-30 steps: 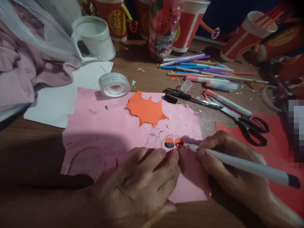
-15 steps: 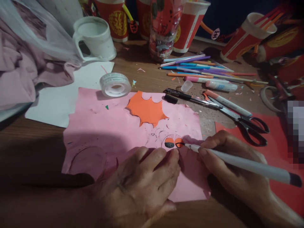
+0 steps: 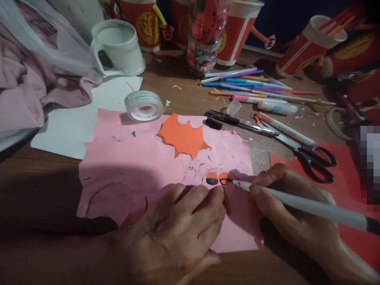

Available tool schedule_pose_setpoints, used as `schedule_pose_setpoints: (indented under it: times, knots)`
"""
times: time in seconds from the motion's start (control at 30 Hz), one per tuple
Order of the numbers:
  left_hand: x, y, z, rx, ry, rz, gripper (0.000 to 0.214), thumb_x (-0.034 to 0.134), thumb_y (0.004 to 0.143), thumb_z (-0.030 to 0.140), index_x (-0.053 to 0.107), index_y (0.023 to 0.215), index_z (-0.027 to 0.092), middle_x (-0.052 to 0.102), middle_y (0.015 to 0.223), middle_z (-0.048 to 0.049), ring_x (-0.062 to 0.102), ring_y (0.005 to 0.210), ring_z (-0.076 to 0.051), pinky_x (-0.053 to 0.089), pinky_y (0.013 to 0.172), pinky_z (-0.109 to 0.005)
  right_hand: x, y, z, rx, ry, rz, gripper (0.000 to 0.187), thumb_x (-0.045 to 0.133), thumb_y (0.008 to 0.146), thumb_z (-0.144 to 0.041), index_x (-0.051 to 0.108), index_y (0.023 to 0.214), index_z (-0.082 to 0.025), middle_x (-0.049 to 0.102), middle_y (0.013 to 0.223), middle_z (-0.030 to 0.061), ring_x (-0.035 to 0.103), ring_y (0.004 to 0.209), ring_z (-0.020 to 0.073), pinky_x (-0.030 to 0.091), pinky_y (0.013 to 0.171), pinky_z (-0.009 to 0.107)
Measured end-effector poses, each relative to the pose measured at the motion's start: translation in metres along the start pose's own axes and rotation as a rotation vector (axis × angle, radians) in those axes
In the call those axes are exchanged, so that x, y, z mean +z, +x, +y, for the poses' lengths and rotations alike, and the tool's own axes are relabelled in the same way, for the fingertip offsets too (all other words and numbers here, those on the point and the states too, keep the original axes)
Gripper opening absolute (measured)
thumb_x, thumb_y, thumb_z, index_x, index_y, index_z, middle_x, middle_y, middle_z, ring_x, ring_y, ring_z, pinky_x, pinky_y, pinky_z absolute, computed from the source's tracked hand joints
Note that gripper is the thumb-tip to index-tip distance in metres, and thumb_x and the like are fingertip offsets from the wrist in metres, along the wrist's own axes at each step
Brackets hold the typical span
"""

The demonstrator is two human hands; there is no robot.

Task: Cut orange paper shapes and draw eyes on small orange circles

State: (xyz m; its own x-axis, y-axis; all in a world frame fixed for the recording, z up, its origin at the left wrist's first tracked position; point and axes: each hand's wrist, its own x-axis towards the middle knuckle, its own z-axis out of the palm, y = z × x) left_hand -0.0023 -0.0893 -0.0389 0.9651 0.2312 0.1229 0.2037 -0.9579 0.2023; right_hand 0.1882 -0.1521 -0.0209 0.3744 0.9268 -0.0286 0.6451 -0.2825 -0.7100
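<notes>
My right hand (image 3: 292, 213) grips a white marker (image 3: 314, 209) with a dark end, fingers pinched near its tip. The tip touches the right one of two small orange eye shapes (image 3: 224, 179); a black outline curves along its lower part. The left eye shape (image 3: 211, 179) has its lower half coloured black. My left hand (image 3: 181, 225) lies palm down on the pink paper (image 3: 124, 158), fingers out and side by side, fingertips just below the eyes. What is under the palm is hidden. A spiky orange paper cutout (image 3: 184, 136) rests on the sheet above the hands.
A tape roll (image 3: 144, 106) sits at the pink sheet's top edge. Scissors (image 3: 311, 156), a black pen (image 3: 242, 123) and several straws (image 3: 237, 79) lie to the right. A white mug (image 3: 118, 47) and red cups (image 3: 240, 33) stand behind. Red paper (image 3: 350, 170) lies beneath my right hand.
The marker's rear end has shifted slightly to the right, while its tip stays on the right eye. My left hand has stayed in place.
</notes>
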Motion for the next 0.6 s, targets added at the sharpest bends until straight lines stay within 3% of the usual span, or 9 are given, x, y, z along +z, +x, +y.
schedule_pose_setpoints:
  times: [0.6]
  knots:
    - [0.0004,-0.0006,0.0019,-0.024,-0.009,-0.017,0.045,0.045,0.088,0.048,0.053,0.118,0.016,0.050,0.128,-0.0027,0.041,0.107,-0.023,0.033,0.084,-0.038,-0.0011,-0.0007,0.0015,-0.078,-0.055,-0.015,0.014,0.058,0.074,-0.024,0.051,0.062,-0.024,0.055,0.042,-0.0065,0.047,0.032,0.0094,0.036,0.032,0.020]
